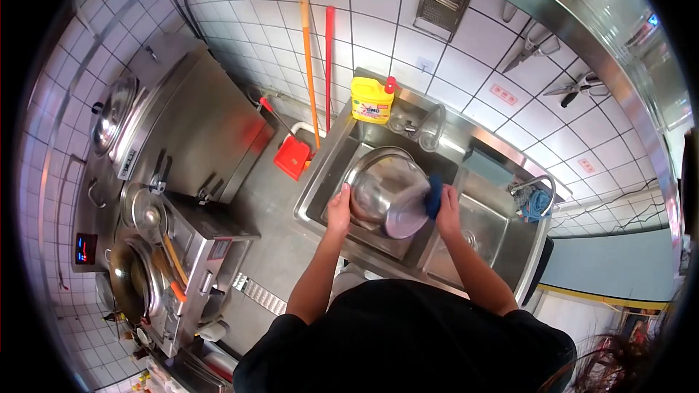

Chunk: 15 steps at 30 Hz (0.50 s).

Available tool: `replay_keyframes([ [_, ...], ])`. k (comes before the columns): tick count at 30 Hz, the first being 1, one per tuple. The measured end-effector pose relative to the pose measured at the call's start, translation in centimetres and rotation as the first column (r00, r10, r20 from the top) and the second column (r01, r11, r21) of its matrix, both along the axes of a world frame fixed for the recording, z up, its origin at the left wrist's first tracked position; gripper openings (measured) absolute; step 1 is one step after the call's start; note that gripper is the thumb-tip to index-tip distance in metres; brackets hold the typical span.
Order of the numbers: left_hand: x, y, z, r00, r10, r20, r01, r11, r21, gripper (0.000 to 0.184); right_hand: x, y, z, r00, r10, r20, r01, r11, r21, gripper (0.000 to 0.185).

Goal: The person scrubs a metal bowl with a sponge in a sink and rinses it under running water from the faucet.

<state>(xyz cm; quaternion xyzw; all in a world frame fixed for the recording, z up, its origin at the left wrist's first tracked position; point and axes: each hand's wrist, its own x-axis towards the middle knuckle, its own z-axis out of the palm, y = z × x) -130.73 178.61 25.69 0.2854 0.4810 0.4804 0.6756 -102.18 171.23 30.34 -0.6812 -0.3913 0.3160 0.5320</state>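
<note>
A large shiny metal bowl (375, 182) is tilted in the left basin of the steel sink (309, 207). My left hand (338, 211) grips its left rim, the thumb up along the edge. On the bowl's right side, my right hand (448, 215) is closed on a dark blue scrubbing pad (434, 196). A pale, see-through round shape (406, 220) shows at the bowl's lower right; whether it is a separate dish or part of the bowl I cannot tell. The pad partly covers the bowl's right edge.
Behind the basin stand a yellow detergent bottle (371, 102) and a faucet (435, 127). A blue cloth (535, 204) hangs at the right basin's corner. Left are a red dustpan (293, 157), a steel cabinet (200, 124) and a wok (129, 276). Scissors (531, 47) hang on the wall.
</note>
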Motion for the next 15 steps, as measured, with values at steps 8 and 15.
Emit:
replay_keyframes([
  [8, 2.0, -0.4, 7.5, 0.937, -0.025, -0.349, 0.091, 0.981, 0.174, 0.046, -4.9, 2.0, 10.6, 0.790, 0.286, 0.542, -0.485, 0.832, 0.269, 0.027],
  [15, 3.2, -1.0, 10.5, 0.803, 0.063, -0.593, 0.118, 0.958, 0.262, 0.043, -8.4, 2.0, 12.3, 0.401, 0.454, 0.796, -0.726, 0.687, -0.026, 0.034],
])
